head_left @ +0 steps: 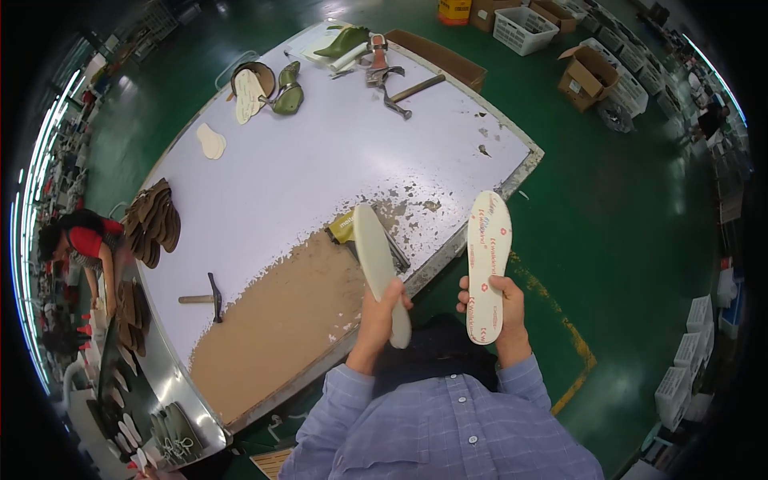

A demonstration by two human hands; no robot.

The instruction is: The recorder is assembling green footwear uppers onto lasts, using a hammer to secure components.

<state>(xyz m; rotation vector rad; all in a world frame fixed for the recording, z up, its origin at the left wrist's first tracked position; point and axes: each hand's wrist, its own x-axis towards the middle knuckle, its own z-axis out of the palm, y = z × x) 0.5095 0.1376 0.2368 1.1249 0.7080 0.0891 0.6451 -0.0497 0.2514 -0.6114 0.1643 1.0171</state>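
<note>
In my left hand (380, 320) is a plain off-white shoe insole (373, 248), tilted so that its edge partly shows. My right hand (509, 314) grips a second white insole (489, 256), its flat face covered with red print and turned up. Both hands hold their insoles near the lower end, thumb on top, over the table's near edge. The two insoles are apart. Behind the left insole lies a yellow and black tool (342, 230) on the table, partly hidden by it.
The worn white table (320, 160) bears a hammer (214, 298) at left, another hammer (412, 90) at the far side, green shoe lasts (289, 92), a pale insole shape (211, 142) and stacked brown pieces (152, 222). A person in red (86, 240) works at far left. Boxes (588, 78) stand on the floor.
</note>
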